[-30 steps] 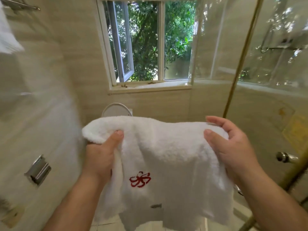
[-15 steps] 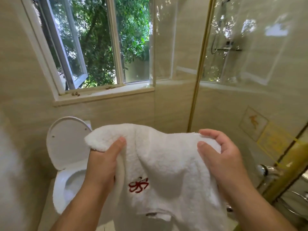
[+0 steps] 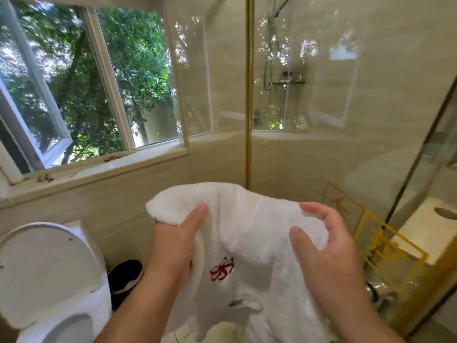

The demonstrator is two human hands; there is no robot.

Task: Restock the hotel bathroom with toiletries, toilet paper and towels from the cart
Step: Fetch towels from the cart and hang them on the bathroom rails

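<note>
At the lower left stands the toilet (image 3: 49,268), lid raised, with a dark bin (image 3: 125,276) just beside it; the left hand (image 3: 173,246) grips the upper left corner of the white towel (image 3: 247,231), thumb on its front; the towel hangs between both hands, red emblem facing the camera; the right hand (image 3: 326,251) holds the upper right edge, fingers curled over it; behind is the glass shower screen (image 3: 321,95). Since half a second ago the view has swung right and the bin has come into sight; both grips are unchanged.
</note>
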